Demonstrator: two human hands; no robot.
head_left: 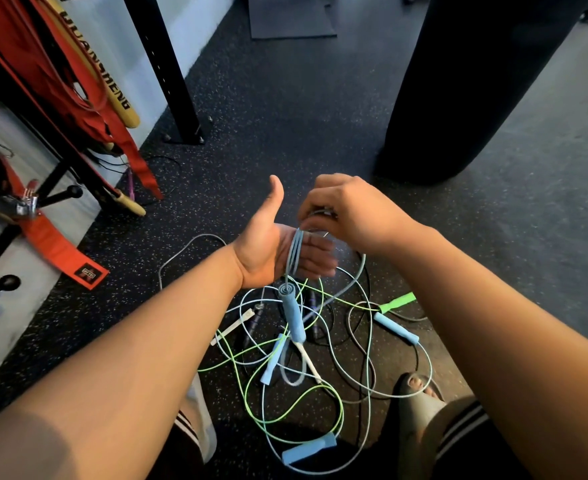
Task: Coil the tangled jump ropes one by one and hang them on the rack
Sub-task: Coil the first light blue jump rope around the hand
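From my remote seat I see my left hand (pixel 268 247) held out over the floor (pixel 285 116), thumb up, its fingers (pixel 315 254) straight and pointing right, not clenched. A blue rope (pixel 295 252) is wound in several loops round the palm, and one blue handle (pixel 291 315) hangs down from those loops, tilted, above the pile.

My right hand (pixel 351 213) sits just above the left fingers. Its fingertips are curled and pinch the same blue rope where it rises off the loops. From there the rope drops to the right and runs down into the tangle of ropes (pixel 308 360) on the floor between my feet.

In that tangle a green handle (pixel 398 302) lies beside a second blue handle (pixel 394 328), with green, pale blue and dark cords crossing one another. I cannot tell which cord belongs to which handle.

The rack (pixel 57 197) stands at the far left, well apart from my hands, with red straps (pixel 53 64) draped on it. A black punching bag (pixel 476 81) stands at the upper right. My right foot in a sandal (pixel 420 400) rests at the edge of the tangle.
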